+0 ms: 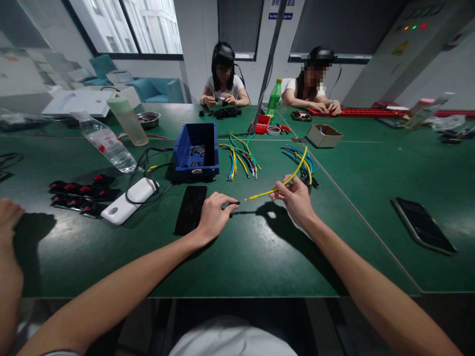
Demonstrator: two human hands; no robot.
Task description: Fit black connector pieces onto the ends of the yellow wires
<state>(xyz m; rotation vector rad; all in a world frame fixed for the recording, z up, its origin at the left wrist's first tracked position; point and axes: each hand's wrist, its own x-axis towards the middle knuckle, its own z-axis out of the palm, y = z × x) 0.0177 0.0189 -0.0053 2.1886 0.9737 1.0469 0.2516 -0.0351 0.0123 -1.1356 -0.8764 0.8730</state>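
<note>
Head view: right hand (296, 197) grips yellow wire (282, 184), left hand (213, 215) pinches black sleeve (233, 202) at its tip.

Dim, window-lit, hard shadows, edges warped.

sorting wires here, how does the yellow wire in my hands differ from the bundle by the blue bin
The yellow wire is single, held off the table by the right hand, its tip near the left hand. The bundle is several wires in mixed colours, lying loose on the table, untouched. Both look like short leads.
</note>
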